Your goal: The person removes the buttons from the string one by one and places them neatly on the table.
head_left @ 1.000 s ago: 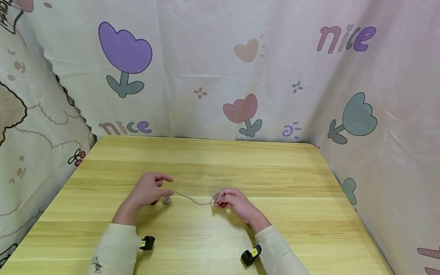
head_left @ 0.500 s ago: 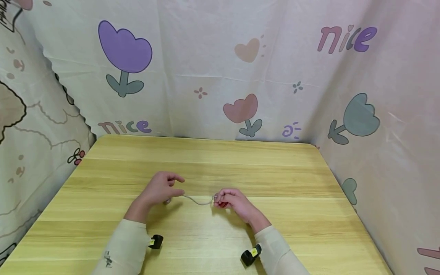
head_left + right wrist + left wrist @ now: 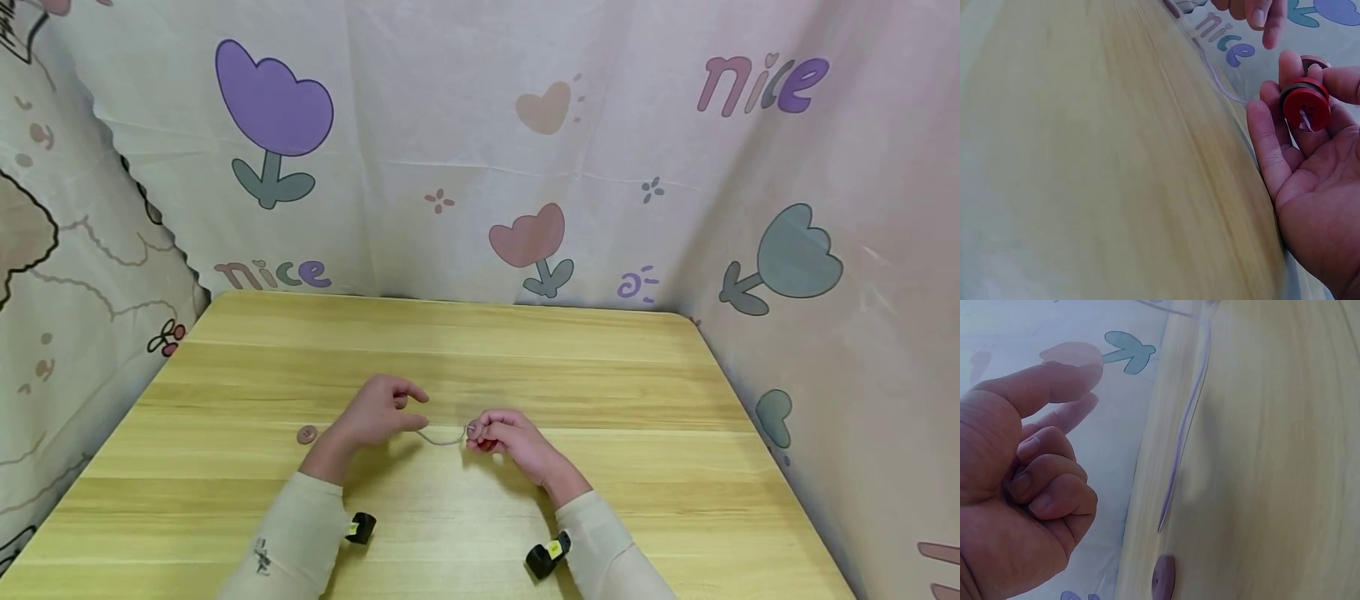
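Observation:
My right hand (image 3: pixel 516 442) pinches a small stack of buttons between thumb and fingers. In the right wrist view, a red button (image 3: pixel 1307 111) faces the camera with a cord end poking through its holes. A darker disc lies right behind it, and a brown button (image 3: pixel 1314 62) shows at the fingertips. From this stack a thin pale cord (image 3: pixel 442 442) trails left. My left hand (image 3: pixel 381 412) hovers near the cord's loose end, its thumb and index finger apart and the other fingers curled, holding nothing. A brownish-pink button (image 3: pixel 1163 578) lies near the cord's tip in the left wrist view.
A pinkish-brown button (image 3: pixel 307 434) lies on the wooden table (image 3: pixel 450 342), left of my left forearm. Black wrist cameras stick out from both sleeves. A printed curtain (image 3: pixel 435 117) hangs along the table's back and sides.
My left hand has moved right along the cord, toward the right hand. A button at the left, hidden behind that arm half a second ago, now shows. My right hand has stayed in place.

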Tool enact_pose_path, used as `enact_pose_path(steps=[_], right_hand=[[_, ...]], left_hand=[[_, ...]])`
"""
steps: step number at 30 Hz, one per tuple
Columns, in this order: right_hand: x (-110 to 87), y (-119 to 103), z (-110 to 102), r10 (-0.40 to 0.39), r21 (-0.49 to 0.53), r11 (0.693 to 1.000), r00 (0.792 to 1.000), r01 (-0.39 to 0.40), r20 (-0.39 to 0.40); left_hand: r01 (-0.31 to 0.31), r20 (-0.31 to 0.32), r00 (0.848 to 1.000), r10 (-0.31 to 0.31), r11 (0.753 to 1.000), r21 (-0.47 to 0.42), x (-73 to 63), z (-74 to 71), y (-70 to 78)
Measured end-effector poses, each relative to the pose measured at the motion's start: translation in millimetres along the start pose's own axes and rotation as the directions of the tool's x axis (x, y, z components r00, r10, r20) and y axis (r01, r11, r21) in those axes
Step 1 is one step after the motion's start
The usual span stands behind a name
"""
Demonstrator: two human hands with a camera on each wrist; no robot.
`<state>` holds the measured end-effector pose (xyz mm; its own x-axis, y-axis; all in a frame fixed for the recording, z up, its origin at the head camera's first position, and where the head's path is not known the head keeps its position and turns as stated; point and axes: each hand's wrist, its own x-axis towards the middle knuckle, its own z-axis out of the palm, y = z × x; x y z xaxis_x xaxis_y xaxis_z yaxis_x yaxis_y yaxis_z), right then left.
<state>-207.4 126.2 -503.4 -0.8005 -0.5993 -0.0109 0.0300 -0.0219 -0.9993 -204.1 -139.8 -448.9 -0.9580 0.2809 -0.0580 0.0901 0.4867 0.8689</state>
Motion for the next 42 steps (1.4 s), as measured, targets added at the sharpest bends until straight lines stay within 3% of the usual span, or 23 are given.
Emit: enact_pose_path(steps=[18, 35, 42], right_hand=[[-1.0, -0.1, 0.2, -0.009, -0.001, 1.000, 1.000, 0.009, 0.005], [-2.6, -0.7, -0.6, -0.019, 0.008, 1.000, 1.000, 0.019, 0.009], [-2.3, -2.3, -1.4, -0.011, 0.005, 1.000, 1.000, 0.011, 0.006]], left_hand=[[-0.061, 0.086, 0.995, 0.059, 0.998, 0.020, 12.5, 29.0, 8.1], [-0.131, 0.135, 0.983, 0.126, 0.991, 0.031, 18.7, 46.9, 11.7], [-0.147, 0.138, 0.980, 0.142, 0.989, 0.029, 19.1, 48.0, 13.5]])
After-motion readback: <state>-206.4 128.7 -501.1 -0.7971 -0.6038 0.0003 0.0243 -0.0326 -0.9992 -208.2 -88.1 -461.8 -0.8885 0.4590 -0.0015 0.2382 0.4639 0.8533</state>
